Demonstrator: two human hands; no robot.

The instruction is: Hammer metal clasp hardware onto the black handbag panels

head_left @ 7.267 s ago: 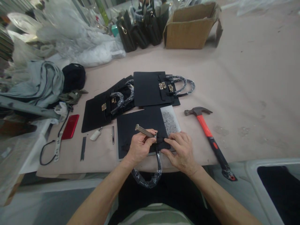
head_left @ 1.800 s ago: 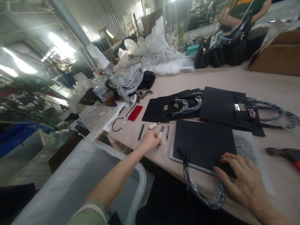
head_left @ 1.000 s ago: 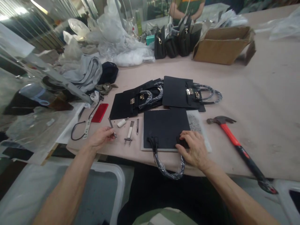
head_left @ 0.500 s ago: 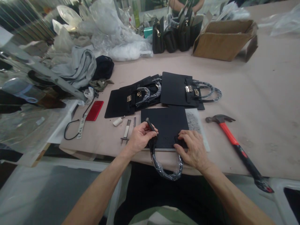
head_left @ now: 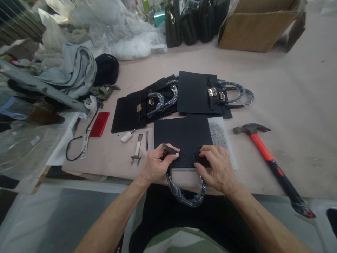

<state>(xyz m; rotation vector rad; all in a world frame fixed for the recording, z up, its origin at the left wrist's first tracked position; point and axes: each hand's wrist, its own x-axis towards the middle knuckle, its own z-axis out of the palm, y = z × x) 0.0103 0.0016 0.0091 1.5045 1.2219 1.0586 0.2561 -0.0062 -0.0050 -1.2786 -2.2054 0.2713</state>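
Note:
A black bag panel (head_left: 181, 133) lies flat near the table's front edge. My left hand (head_left: 157, 162) is closed around a dark stick-like tool (head_left: 169, 149), whose pale tip points right, over the panel's lower left part. A plastic-wrapped bag handle (head_left: 187, 201) loops over the table edge toward me. Its left end runs under my left hand, which hides how it sits. With fingers bent and pressed together, my right hand (head_left: 218, 168) holds the handle's black right end tab (head_left: 199, 159) against the panel.
A claw hammer (head_left: 265, 154) lies right, beside a speckled white slab (head_left: 218, 133). Left are a white-handled tool (head_left: 127, 136), a pronged metal tool (head_left: 137, 149), a thin metal rod (head_left: 147, 140) and a red phone (head_left: 99, 124). Behind lie black panels with handles (head_left: 197, 93) and a cardboard box (head_left: 258, 31).
The stick-like tool has tipped from steep to nearly flat in my left hand, and the handle's left end sits lower. My right hand stays on its tab. The camera view has shifted.

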